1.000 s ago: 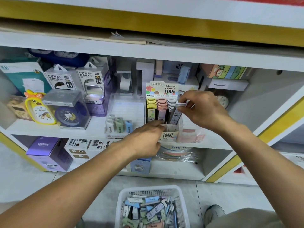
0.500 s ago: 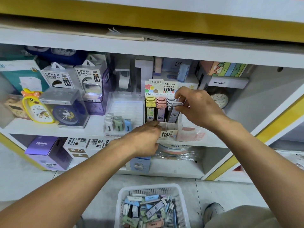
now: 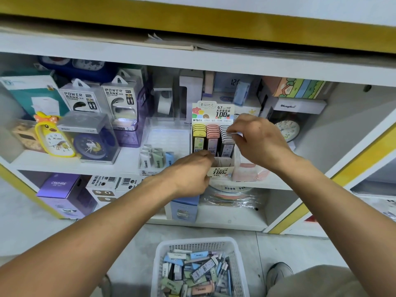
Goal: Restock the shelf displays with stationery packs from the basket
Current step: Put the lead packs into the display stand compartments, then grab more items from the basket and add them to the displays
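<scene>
Nearest the viewer, on the pale tiled floor (image 3: 278,243), a white perforated plastic basket (image 3: 200,246) holds a loose heap of slim pastel stationery packs (image 3: 199,273), the stock to be shelved. Above it, the left hand (image 3: 188,174) grips the front lip of a small printed cardboard display box (image 3: 220,168), presumably to steady it. Higher, the right hand (image 3: 257,140), its grip narrow, pinches the tops of the dark packs (image 3: 227,144) in the box's right column, apparently seating them; yellow and pink columns stand alongside. Farther back, the white laminate shelf (image 3: 53,162) carries a clear tray of erasers (image 3: 156,159), boxed clocks and power banks beneath a yellow-trimmed upper board.
</scene>
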Tool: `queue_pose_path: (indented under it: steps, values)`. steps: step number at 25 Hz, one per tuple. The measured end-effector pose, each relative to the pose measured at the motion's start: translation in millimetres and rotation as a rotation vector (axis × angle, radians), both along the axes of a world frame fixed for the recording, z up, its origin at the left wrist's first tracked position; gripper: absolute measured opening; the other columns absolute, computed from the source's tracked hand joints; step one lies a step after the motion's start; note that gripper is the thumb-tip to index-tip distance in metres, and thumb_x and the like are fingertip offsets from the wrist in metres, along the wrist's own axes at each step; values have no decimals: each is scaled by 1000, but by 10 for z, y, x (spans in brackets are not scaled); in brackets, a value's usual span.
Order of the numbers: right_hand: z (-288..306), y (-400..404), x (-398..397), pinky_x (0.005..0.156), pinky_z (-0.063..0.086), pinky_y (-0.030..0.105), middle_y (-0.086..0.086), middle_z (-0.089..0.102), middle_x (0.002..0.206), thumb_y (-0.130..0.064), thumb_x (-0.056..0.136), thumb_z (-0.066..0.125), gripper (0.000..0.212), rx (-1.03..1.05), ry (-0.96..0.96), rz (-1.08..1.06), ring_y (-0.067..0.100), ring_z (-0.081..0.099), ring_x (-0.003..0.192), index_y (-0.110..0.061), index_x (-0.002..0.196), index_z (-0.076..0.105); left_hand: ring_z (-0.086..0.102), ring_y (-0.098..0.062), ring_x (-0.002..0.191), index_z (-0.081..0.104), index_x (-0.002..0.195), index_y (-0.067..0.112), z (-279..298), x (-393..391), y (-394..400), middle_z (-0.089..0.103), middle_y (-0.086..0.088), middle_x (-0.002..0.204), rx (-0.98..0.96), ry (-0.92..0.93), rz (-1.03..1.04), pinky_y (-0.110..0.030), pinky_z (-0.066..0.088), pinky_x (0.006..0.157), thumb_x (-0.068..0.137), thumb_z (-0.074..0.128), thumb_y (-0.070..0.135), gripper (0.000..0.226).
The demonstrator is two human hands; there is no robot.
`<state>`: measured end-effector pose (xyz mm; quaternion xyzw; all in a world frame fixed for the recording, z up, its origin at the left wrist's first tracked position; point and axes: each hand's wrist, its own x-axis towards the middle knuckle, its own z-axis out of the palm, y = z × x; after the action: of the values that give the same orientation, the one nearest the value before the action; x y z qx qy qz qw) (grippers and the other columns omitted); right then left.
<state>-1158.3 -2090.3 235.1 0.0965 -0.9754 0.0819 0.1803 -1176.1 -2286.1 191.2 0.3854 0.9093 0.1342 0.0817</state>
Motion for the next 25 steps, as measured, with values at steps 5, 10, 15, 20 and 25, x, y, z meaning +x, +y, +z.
queue_pose_path:
  steps: [5, 10, 15, 20, 25]
  values:
    - [-102, -319, 220, 81, 53, 32, 1, 74, 100, -7, 88, 59, 23, -240, -48, 79, 21, 66, 91, -15, 99, 76, 60, -23, 100, 63, 106, 13, 24, 117, -193, 62, -4, 109, 136, 47, 82, -31, 49, 82, 86, 58, 12, 21]
    - [-876, -632, 639, 87, 52, 30, 4, 73, 113, -14, 86, 56, 29, -28, -572, 33, 24, 65, 106, -23, 107, 74, 58, -30, 85, 62, 92, 2, -550, 435, -365, 63, -15, 93, -172, -170, 103, -36, 50, 74, 84, 55, 8, 11]
    - [-2067, -722, 1080, 80, 58, 31, 9, 72, 106, -7, 88, 57, 30, -37, -1000, -49, 23, 71, 90, -13, 113, 72, 58, -33, 87, 61, 86, 0, -1383, 788, -445, 60, -18, 87, -438, -338, 53, -35, 46, 68, 87, 60, 9, 9]
    - [-3074, -635, 1532, 95, 47, 30, 11, 61, 132, -15, 90, 63, 40, -101, -1121, -165, 27, 57, 118, -14, 129, 60, 63, -30, 99, 59, 101, 10, -2270, 1130, -411, 65, -15, 113, -543, -450, -8, -32, 49, 74, 86, 67, 19, 20]
    - [-3670, -576, 1862, 88, 49, 34, 14, 62, 125, -10, 86, 64, 38, -144, -1095, -249, 31, 59, 114, -8, 124, 57, 62, -28, 101, 56, 119, 4, -3019, 1337, -546, 60, -15, 116, -548, -531, -41, -34, 53, 79, 82, 68, 12, 39]
